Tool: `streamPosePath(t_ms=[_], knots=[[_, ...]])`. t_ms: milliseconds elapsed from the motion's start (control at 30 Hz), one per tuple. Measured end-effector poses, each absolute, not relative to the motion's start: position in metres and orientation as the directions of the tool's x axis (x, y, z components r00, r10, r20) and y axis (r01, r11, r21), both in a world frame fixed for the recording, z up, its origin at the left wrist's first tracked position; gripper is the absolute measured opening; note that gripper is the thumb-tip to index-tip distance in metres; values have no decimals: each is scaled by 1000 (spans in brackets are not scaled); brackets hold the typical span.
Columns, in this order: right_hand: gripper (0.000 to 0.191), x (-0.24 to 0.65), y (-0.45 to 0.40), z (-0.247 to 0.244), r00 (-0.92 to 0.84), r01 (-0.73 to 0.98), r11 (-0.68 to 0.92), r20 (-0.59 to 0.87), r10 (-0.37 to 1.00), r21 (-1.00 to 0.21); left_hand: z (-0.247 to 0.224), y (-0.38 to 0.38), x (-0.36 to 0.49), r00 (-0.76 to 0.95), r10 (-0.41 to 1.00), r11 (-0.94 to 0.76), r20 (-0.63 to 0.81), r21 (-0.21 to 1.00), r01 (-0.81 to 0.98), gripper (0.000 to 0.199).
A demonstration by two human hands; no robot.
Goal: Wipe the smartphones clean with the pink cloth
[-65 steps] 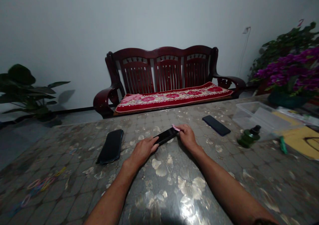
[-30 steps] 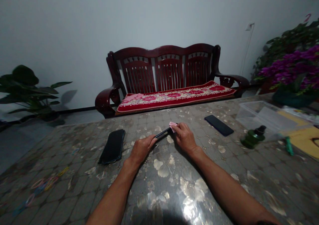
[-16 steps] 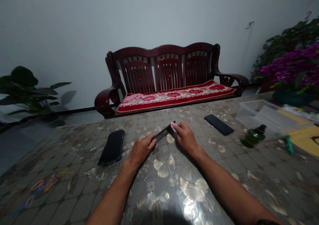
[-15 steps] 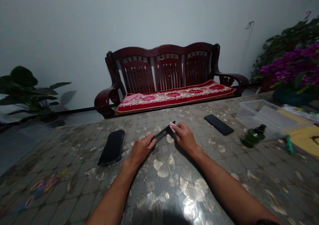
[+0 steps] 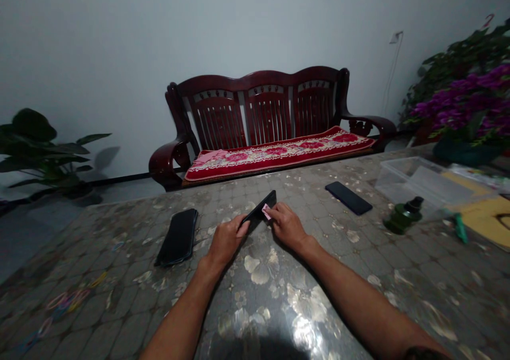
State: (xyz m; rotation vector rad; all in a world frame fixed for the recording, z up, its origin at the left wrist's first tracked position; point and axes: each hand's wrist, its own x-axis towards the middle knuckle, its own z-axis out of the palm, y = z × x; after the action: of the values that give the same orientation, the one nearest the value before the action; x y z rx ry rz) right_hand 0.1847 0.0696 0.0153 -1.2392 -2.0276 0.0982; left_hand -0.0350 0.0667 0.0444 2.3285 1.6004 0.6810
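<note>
Above the middle of the table, my left hand (image 5: 228,239) is closed on the near end of a dark phone (image 5: 260,207), which is tilted up so that its face shows as a narrow dark strip. Pinched in the fingers of my right hand (image 5: 287,224) is a small pink cloth (image 5: 266,211), pressed against the phone's face. A second phone (image 5: 178,237), black, lies on the table to the left of my left hand. Another dark phone (image 5: 349,197) rests to the right, beyond my right hand.
A green bottle (image 5: 403,215) with a black top stands at the right beside a clear plastic box (image 5: 423,182). Behind them are purple flowers (image 5: 466,105). Colourful bands (image 5: 71,299) lie at the left. Past the patterned table (image 5: 255,323) is a wooden bench (image 5: 269,110).
The held phone has turned, so more of its face shows. My right hand has moved slightly left and down, bringing the pink cloth from the far tip onto the face.
</note>
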Motion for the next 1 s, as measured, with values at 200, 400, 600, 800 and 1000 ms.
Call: streamPosePath(t_ms=[200,400,600,800,1000], knots=[[44,185,71,13,-230,742,491,515,826,-456,42,63,-24,134,966,-244,223,600,762,28],[38,186,69,16,-283,772,480,451,847,-416,35,57,-11,40,999,-42,25,854,518,30],[33,183,64,23,-306,824,440,374,876,-356,26,57,-8,75,976,172,-206,931,321,35],[30,184,64,25,-308,846,418,337,890,-330,24,56,-11,198,967,69,-161,913,402,49],[30,184,63,31,-302,857,398,307,903,-327,32,52,-7,240,967,-84,-86,783,617,42]])
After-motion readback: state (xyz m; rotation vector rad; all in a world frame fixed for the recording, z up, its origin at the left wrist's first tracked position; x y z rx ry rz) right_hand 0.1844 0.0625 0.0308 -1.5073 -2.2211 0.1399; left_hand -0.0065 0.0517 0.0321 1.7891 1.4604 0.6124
